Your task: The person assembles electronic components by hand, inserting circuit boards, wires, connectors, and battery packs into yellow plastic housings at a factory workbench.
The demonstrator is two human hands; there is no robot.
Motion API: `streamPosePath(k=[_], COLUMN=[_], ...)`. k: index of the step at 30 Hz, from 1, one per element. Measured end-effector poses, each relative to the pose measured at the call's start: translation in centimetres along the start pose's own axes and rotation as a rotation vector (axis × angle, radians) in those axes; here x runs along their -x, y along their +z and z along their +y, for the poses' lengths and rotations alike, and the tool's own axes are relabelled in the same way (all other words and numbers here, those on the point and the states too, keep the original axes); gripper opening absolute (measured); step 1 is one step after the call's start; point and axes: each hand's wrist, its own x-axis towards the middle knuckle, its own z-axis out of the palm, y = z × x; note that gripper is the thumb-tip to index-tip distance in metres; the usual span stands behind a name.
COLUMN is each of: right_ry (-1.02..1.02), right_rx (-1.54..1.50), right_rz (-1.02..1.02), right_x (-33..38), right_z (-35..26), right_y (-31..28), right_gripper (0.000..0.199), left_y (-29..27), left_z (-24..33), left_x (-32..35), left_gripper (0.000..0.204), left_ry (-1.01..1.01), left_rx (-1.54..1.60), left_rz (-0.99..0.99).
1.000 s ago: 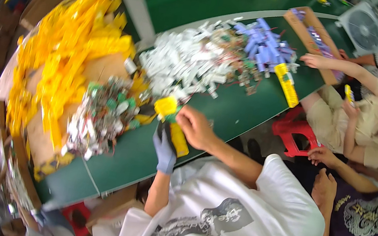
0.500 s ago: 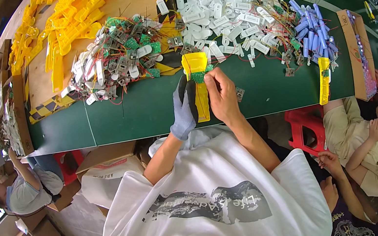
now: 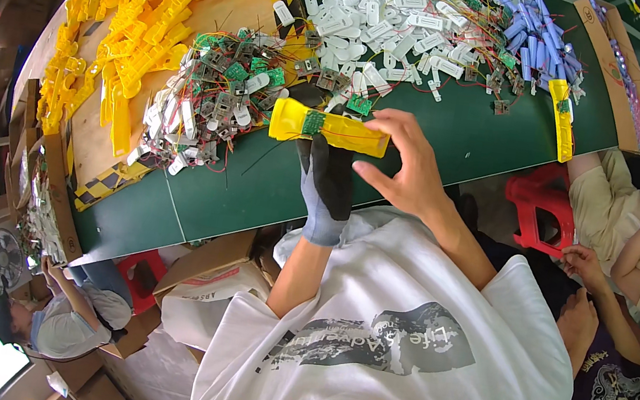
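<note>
Fingers of the gloved left hand (image 3: 328,189) were closed around the underside of a yellow shell (image 3: 350,139), while those of the bare right hand (image 3: 417,169) were spread, thumb and forefinger standing apart near its narrow end. Whether they touched it, I could not tell. Half a second earlier the shell pointed away from the body, and the right fingers were pinching at a small green circuit board (image 3: 313,123). Now the shell had been turned crosswise above the table (image 3: 253,198), its wide end to the left, and the pinch was released. This meant, in my judgement, that the board could sit by itself in the wide end and the hollow was easy to reach.

The shell was glossy, seemingly stiff plastic, long and like a trough. The glove (image 3: 322,221) looked knitted, grey-blue with a darker palm. Behind lay tangled boards with thin wires (image 3: 221,84), smooth white plastic pieces (image 3: 389,27) with rounded ends, and purple cylinders (image 3: 538,38).
</note>
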Motion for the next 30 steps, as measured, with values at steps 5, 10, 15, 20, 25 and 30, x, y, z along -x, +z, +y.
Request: streamPosePath(k=[5,10,15,20,25,30], right_ry=[0.142,0.059,0.071,-0.038,-0.038,-0.039], right_rx=[-0.063,0.008,-0.027,-0.030,-0.045,-0.118], right_rz=[-0.182,-0.260,-0.342,-0.259,0.023,0.020], right_x=[2.4,2.4,2.6,3.2,3.5,4.9], right_z=[2.0,2.8,3.0,4.3,3.0,0.4], right_y=[-0.3,-1.7,-2.3,-2.6,-2.2,0.0], right_gripper=[0.041,0.041,0.039,0.039,0.038,0.039], left_y=[-0.7,2.0,2.3,1.7,-1.3,-0.3], left_z=[2.0,6.2,5.4,5.0,3.6,1.3], left_x=[2.7,4.2,1.4,2.3,4.4,2.5], left_gripper=[0.053,0.051,0.043,0.048,0.066,0.078], left_ry=[0.107,1.004,0.607,0.794,1.133,0.391], left_rx=[-0.349,-1.421,-2.089,-1.786,-1.446,-0.932], left_rz=[0.079,0.069,-0.678,-0.329,-0.040,-0.011])
